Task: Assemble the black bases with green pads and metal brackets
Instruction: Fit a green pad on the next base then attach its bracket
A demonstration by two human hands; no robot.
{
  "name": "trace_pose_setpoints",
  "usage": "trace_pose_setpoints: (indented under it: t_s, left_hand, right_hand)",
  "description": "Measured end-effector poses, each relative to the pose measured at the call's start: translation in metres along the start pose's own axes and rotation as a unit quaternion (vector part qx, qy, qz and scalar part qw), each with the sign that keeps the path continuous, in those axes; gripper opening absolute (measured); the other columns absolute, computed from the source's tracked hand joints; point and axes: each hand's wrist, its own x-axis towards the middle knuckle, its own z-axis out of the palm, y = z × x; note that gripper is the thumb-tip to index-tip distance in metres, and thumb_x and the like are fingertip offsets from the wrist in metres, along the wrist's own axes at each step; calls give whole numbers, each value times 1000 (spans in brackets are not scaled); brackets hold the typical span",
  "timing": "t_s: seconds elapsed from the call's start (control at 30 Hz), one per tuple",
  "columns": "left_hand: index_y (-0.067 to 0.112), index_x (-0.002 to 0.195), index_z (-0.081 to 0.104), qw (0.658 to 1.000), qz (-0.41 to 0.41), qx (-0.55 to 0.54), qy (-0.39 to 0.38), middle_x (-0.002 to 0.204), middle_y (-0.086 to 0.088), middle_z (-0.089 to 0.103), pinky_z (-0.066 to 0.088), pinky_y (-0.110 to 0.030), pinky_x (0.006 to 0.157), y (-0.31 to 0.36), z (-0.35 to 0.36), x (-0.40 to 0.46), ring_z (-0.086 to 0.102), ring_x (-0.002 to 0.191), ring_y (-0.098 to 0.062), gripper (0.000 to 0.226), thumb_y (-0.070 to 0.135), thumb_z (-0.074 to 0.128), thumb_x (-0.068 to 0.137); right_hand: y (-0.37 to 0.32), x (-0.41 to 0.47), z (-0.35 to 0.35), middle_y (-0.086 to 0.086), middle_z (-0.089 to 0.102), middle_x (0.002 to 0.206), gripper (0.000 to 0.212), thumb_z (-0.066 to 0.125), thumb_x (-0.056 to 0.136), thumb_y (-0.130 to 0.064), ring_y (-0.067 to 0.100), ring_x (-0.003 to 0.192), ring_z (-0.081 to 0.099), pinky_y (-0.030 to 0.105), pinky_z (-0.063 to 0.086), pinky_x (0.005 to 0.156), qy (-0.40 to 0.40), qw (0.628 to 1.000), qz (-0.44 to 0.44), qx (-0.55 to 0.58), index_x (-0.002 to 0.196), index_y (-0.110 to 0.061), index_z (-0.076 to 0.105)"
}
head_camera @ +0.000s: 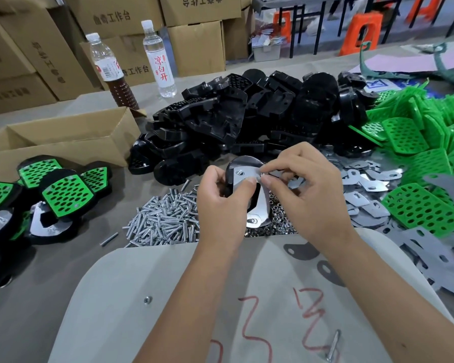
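Note:
My left hand [222, 195] grips a black base [243, 163] held on edge above the screw pile. A metal bracket [257, 208] lies against the base's face, with a screw head showing near its top. My right hand [307, 184] pinches the upper end of that bracket between thumb and forefinger. Behind them a big heap of black bases [247, 119] fills the table's middle. Green perforated pads [425, 163] pile up at the right. Loose metal brackets [370, 182] lie between the heaps.
Screws [165, 218] and nuts [273, 229] are heaped just under my hands. Finished bases with green pads [63, 192] sit at the left, by an open cardboard box [63, 142]. Two bottles [159, 58] stand behind. A pale board [168, 297] covers the near edge.

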Motion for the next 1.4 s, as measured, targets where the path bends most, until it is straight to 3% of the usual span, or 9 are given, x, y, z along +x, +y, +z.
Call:
trace_pose_setpoints:
  t_s: [0.17, 0.3, 0.4, 0.47, 0.57, 0.67, 0.93, 1.13, 1.4]
  left_hand:
    - [5, 86, 49, 1000, -4, -8, -3, 75, -4, 54, 43, -38, 64, 1, 2, -2, 48, 69, -18, 33, 25, 72, 75]
    - [3, 89, 50, 999, 23, 32, -2, 74, -2, 53, 43, -42, 65, 1, 3, -3, 47, 68, -18, 36, 28, 74, 77]
    - [6, 85, 49, 996, 49, 72, 7, 73, 1, 53, 46, -49, 64, 1, 2, -3, 46, 67, -16, 32, 27, 73, 80]
    - [12, 81, 47, 993, 70, 95, 19, 72, 4, 52, 46, -46, 64, 2, 1, -3, 46, 67, -16, 29, 27, 72, 81]
    - [17, 79, 47, 990, 85, 110, 33, 70, 9, 53, 45, -36, 63, 3, 1, -2, 48, 66, -15, 28, 28, 73, 82]
    - [20, 78, 46, 987, 97, 122, 41, 68, 13, 51, 43, -33, 63, 4, 3, -3, 47, 65, -14, 30, 27, 74, 84]
    - [15, 79, 47, 983, 114, 141, 39, 66, 13, 51, 42, -32, 62, 4, 5, -6, 46, 62, -10, 28, 30, 70, 82]
    - [18, 77, 45, 989, 80, 118, 39, 67, 13, 49, 43, -35, 63, 3, -2, -2, 45, 63, -13, 28, 24, 71, 82]
    - [23, 75, 43, 991, 74, 104, 33, 67, 12, 50, 43, -36, 62, 6, 1, -2, 47, 63, -13, 29, 24, 71, 82]
  right_hand:
    - [-2, -1, 2, 0, 65, 91, 9, 79, 89, -1, 16, 88, 64, 32, 53, 76, 8, 1000, 17, 10, 89, -10, 77]
    - [-2, -3, 9, -4, 54, 85, 20, 72, 97, -11, 12, 73, 53, 29, 44, 65, 30, 995, 5, -94, 81, -11, 60]
    - [-3, -3, 11, -3, 47, 91, 22, 60, 103, -23, 19, 66, 47, 38, 45, 57, 6, 981, -5, -192, 86, -12, 52]
    - [-6, -2, 13, -2, 46, 95, 22, 51, 105, -30, 24, 64, 47, 42, 46, 51, -10, 972, -9, -233, 90, -14, 50]
    - [-12, -1, 18, -2, 42, 92, 25, 38, 108, -32, 23, 61, 40, 38, 40, 47, -21, 966, -17, -256, 89, -17, 42]
    - [-15, 2, 20, -1, 39, 86, 28, 42, 110, -25, 22, 60, 35, 33, 31, 48, -8, 963, -19, -267, 83, -17, 38]
    - [-12, 1, 21, -1, 41, 73, 41, 52, 109, -22, 24, 58, 39, 36, 30, 50, 30, 965, 16, -260, 71, -17, 37]
    - [-14, 0, 21, -4, 41, 82, 28, 40, 109, -27, 22, 61, 41, 37, 32, 51, -59, 962, 4, -265, 82, -19, 38]
    - [-15, 1, 22, -7, 41, 71, 39, 43, 111, -24, 18, 62, 39, 35, 22, 59, -40, 972, 71, -220, 74, -19, 33]
